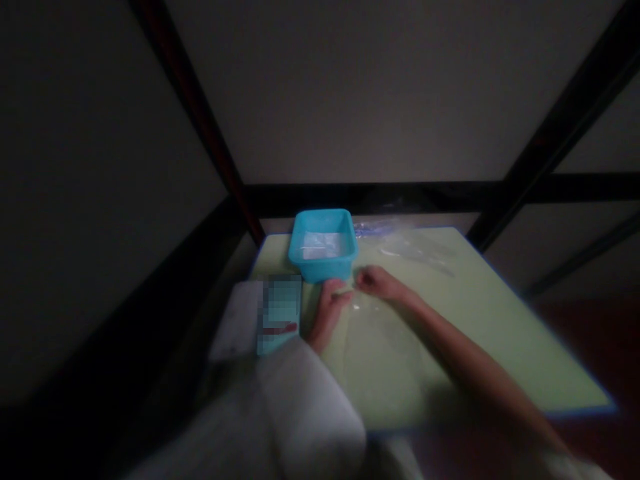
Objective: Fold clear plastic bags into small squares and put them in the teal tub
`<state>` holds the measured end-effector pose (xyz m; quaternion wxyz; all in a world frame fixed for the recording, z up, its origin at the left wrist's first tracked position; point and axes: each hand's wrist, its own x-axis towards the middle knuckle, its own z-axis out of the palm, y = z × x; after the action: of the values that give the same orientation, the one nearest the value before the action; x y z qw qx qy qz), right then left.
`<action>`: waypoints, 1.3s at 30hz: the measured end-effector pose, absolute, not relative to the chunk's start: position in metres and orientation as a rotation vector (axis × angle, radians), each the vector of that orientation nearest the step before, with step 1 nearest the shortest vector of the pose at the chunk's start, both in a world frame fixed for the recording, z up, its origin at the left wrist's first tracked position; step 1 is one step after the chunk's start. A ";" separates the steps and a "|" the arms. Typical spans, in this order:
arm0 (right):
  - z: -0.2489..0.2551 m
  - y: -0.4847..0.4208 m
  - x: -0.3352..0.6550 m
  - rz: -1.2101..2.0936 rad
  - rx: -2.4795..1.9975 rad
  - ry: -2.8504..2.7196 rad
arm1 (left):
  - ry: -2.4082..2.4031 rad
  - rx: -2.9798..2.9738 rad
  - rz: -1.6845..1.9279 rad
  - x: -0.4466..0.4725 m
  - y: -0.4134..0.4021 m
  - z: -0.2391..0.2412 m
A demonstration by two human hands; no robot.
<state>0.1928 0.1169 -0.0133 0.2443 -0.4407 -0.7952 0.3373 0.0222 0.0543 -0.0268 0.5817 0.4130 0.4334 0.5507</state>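
A clear plastic bag (385, 343) lies flat on the pale green table, its outline faint in the dim light. My left hand (330, 308) is closed at the bag's upper left corner, thumb and fingers pinched together. Just right of it, my right hand (379, 283) is curled near the bag's top edge; what its fingers hold, if anything, is hidden. Both hands are close to the front of a turquoise plastic basin (325, 269), which has clear or whitish plastic bags (323, 245) inside.
More clear plastic bags (415, 248) lie at the back of the table (490, 333), right of the basin. Left of my left hand is a blurred-out teal item (283, 307) with a red mark, beside a greyish surface (237, 320). A wall stands behind the table.
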 end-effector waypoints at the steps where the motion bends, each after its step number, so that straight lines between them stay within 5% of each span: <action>1: -0.014 0.117 0.192 0.942 -1.199 -2.164 | 1.002 0.955 1.285 0.022 0.053 -0.025; 22: 0.009 0.105 0.196 1.492 -0.850 -2.051 | 0.948 0.946 1.293 0.025 0.052 -0.021; 39: -0.015 0.113 0.185 1.105 -0.965 -1.690 | 1.352 1.423 1.385 0.018 0.059 -0.024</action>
<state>0.1852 0.1130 -0.0155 0.4365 -0.3879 -0.6794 0.4444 0.0178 0.0593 -0.0244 0.3611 0.5524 0.5248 0.5376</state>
